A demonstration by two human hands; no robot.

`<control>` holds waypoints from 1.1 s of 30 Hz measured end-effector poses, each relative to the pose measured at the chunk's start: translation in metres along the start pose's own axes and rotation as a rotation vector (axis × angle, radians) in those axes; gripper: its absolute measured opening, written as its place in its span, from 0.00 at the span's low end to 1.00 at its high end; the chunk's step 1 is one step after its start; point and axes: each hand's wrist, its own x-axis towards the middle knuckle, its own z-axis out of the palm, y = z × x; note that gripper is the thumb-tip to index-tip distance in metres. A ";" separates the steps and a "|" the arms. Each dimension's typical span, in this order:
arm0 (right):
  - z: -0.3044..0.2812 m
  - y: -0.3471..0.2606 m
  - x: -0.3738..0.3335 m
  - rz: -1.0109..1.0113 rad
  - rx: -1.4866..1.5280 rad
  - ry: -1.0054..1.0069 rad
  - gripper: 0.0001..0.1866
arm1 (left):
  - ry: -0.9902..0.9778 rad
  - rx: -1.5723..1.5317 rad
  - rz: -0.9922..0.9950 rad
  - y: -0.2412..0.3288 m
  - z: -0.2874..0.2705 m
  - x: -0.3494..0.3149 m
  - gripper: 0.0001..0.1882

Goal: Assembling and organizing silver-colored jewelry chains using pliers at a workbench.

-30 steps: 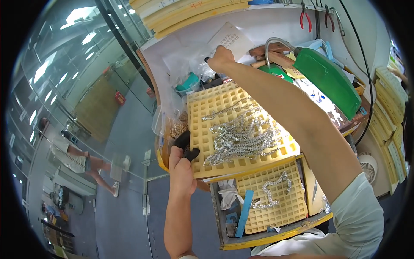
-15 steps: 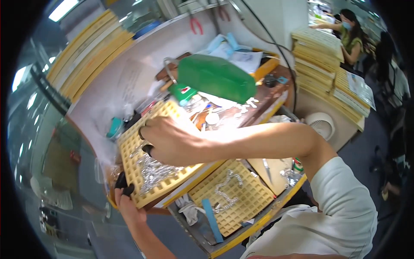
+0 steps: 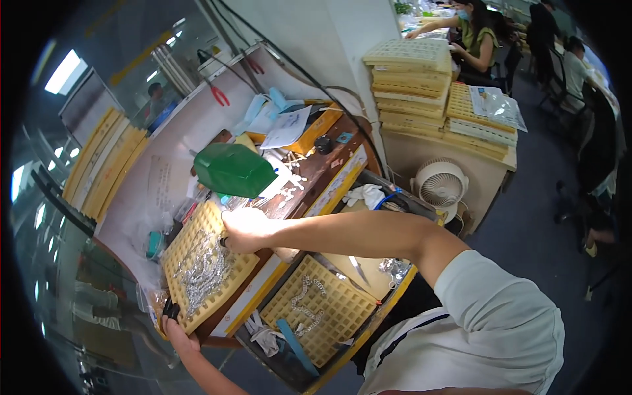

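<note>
A yellow grid tray [image 3: 245, 263] lies tilted on the bench, with a heap of silvery chains [image 3: 201, 273] across its cells. My left hand [image 3: 179, 334], with black finger covers, is closed round the tray's near left corner. At the tray's right edge, my right hand [image 3: 249, 230] is closed on the rim, its black-covered thumb resting on the tray. Glare from the lamp washes out its other fingers. Below, in an open drawer, a second grid tray [image 3: 355, 313] carries a silvery chain [image 3: 306, 303] laid in a curve.
A green lamp shade [image 3: 235, 170] hangs over the bench top. Blue strip [image 3: 296, 349], white gloves [image 3: 263, 334] and a knife [image 3: 357, 268] lie in the drawer. At right stand a white fan [image 3: 442, 184] and stacked yellow trays [image 3: 411, 89]. A co-worker [image 3: 477, 43] sits beyond.
My head view has turned right. My right hand has gone from above the chains to the tray's right edge. The left hand keeps its hold on the corner.
</note>
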 end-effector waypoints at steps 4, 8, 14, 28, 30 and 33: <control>0.020 -0.007 0.007 0.099 0.208 0.176 0.22 | -0.160 -0.001 0.082 -0.006 -0.035 0.016 0.19; 0.046 0.009 0.036 0.305 0.739 0.003 0.24 | -0.177 -0.057 0.027 0.003 -0.014 0.012 0.19; 0.058 0.005 0.040 0.408 0.896 -0.013 0.22 | -0.196 -0.049 -0.020 0.007 -0.027 0.017 0.26; 0.032 -0.034 -0.002 0.436 1.218 0.139 0.10 | -0.214 -0.163 0.117 0.040 -0.032 -0.035 0.22; 0.012 -0.046 -0.031 0.358 1.282 0.074 0.10 | -0.307 -0.225 0.136 0.035 -0.040 -0.041 0.22; 0.004 -0.035 -0.050 0.308 1.373 0.084 0.11 | -0.316 -0.230 0.058 0.046 -0.021 -0.076 0.25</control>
